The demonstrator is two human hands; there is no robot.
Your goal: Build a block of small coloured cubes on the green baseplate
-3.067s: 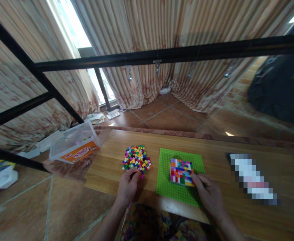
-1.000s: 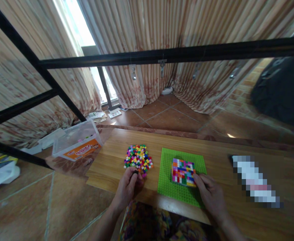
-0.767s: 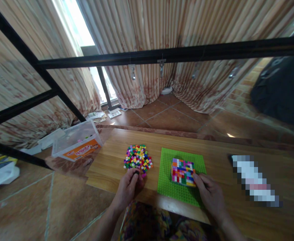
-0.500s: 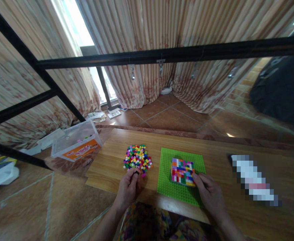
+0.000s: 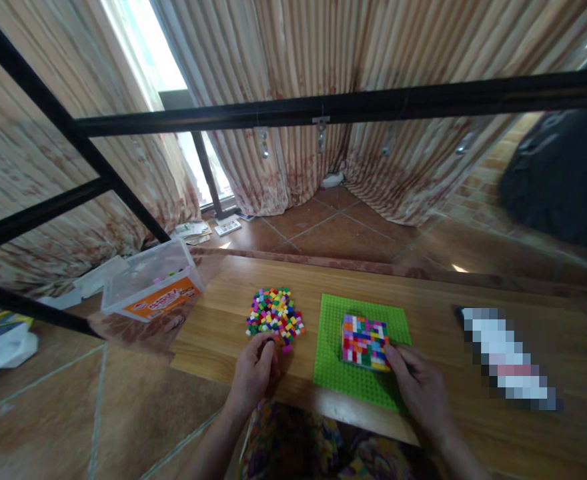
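"So, what are we seeing on the table point(image 5: 433, 317)?"
"Our mat point(image 5: 329, 343) is lying right of the pile point(image 5: 273, 312), which is sitting just beyond our left hand point(image 5: 254, 370)."
"And the slab point(image 5: 364, 341)?"
"It's sitting over the mat, showing no clear long axis; our nearer right hand point(image 5: 417, 379) is pinching its right edge."
"Our left?"
"Pinching a dark bit point(image 5: 270, 341), well left of the slab."
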